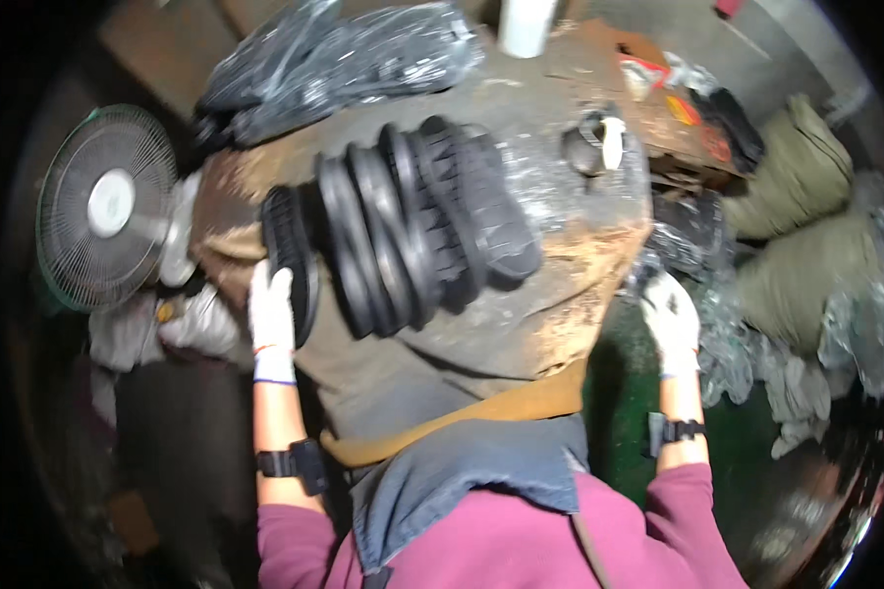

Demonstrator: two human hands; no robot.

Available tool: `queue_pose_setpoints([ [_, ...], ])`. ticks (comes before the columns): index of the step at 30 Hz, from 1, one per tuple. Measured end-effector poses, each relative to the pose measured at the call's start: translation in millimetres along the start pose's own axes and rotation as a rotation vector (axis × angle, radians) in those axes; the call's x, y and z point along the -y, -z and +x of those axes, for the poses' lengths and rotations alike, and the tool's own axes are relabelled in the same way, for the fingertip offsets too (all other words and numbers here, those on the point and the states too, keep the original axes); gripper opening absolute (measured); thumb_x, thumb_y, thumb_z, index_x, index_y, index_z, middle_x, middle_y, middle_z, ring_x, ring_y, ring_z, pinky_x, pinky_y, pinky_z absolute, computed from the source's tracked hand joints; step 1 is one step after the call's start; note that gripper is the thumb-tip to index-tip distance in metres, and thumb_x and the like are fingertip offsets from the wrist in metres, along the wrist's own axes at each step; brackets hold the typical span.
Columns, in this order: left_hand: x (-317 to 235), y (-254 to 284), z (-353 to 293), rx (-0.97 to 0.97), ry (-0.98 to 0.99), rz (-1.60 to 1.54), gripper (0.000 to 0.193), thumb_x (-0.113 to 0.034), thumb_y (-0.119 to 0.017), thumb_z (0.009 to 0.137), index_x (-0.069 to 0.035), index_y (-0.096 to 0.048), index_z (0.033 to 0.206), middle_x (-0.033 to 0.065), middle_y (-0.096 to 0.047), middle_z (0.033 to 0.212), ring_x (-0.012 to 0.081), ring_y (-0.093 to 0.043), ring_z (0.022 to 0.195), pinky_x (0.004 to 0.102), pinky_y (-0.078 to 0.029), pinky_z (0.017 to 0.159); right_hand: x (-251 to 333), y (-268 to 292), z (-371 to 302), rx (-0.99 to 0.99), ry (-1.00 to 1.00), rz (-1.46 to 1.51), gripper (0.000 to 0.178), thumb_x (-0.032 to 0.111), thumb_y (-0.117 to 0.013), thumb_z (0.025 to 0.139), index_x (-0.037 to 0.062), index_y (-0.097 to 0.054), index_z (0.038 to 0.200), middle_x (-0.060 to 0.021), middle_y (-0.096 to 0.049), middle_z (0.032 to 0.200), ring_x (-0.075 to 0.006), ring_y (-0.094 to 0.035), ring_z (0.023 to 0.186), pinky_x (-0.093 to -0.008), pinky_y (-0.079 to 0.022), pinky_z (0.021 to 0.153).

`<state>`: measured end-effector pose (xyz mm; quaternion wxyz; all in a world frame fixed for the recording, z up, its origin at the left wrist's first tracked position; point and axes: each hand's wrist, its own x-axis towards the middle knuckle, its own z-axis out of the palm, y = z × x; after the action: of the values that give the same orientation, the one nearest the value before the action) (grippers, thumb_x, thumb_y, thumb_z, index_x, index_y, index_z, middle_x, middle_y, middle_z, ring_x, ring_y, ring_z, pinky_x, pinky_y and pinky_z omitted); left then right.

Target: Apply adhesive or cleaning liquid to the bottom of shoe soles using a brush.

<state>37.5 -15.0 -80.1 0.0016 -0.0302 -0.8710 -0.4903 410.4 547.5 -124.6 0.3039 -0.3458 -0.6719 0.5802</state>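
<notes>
My left hand (271, 316), in a white knitted glove, grips the edge of a black shoe sole (287, 231) at the left side of the worktable. Just right of it, a row of several black rubber shoe soles (375, 236) leans together on the cloth. The rightmost sole (501, 221) shows its flat patterned face. Out beyond the table's right edge is my gloved right hand (671, 319), close to dark, plastic-wrapped things (692, 231). Its fingertips are blurred, so whether it holds anything is unclear.
A standing fan (108, 206) is at the left. Black goods in clear plastic (344, 64) lie along the table's far edge, near a white cylinder (527, 25). A metal cup (587, 147) stands far right on the table. Olive sacks (805, 265) sit at the right.
</notes>
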Motion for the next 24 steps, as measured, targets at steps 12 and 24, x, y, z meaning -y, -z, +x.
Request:
queue_pose_setpoints([
  [12, -8.9, 28.9, 78.1, 0.019, -0.086, -0.539, 0.049, -0.004, -0.060, 0.088, 0.007, -0.061, 0.136, 0.0111, -0.067, 0.132, 0.0230, -0.061, 0.124, 0.0344, -0.046, 0.111, 212.3, -107.2, 159.3, 0.202, 0.974, -0.884, 0.031, 0.010, -0.068, 0.089, 0.0136, -0.076, 0.118, -0.0109, -0.073, 0.106, -0.0335, -0.070, 0.102, -0.0430, -0.056, 0.091],
  [24, -125.1, -69.5, -21.9, -0.089, -0.814, 0.370, 0.066, -0.014, -0.073, 0.092, -0.011, -0.054, 0.155, 0.0223, -0.041, 0.166, 0.0412, -0.042, 0.151, 0.0509, -0.033, 0.127, 208.4, -156.2, 158.6, 0.345, 1.063, -1.243, 0.027, 0.016, -0.070, 0.086, 0.0163, -0.075, 0.112, -0.0105, -0.071, 0.101, -0.0331, -0.072, 0.092, -0.0450, -0.058, 0.079],
])
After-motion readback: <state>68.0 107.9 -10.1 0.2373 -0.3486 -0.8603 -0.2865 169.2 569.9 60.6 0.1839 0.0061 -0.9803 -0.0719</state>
